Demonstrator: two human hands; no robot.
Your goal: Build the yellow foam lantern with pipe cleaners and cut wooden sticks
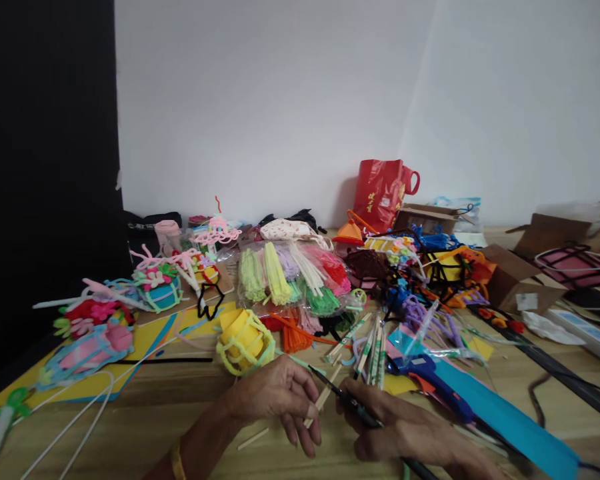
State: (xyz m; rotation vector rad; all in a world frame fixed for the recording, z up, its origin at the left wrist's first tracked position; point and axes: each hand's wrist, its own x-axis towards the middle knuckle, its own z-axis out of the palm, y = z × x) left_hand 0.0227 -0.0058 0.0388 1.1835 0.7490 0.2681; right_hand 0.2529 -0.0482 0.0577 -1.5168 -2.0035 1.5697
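Observation:
My left hand is closed, with a pale wooden stick slanting up between thumb and fingers. My right hand is wrapped round a slim black pointed tool; whether it is pliers or scissors I cannot tell. Its thin tip reaches leftward near the stick's upper end. On the table under my left hand lies a short piece of stick. Just beyond that hand sits a yellow cup-shaped piece with fuzzy pale-yellow stems round it. Paper-wrapped chopsticks lie beyond my right hand.
A blue glue gun and a long blue strip lie at the right. Bagged pipe cleaners fill the middle back. Finished-looking fuzzy flower baskets crowd the left. Cardboard boxes and a red bag stand behind.

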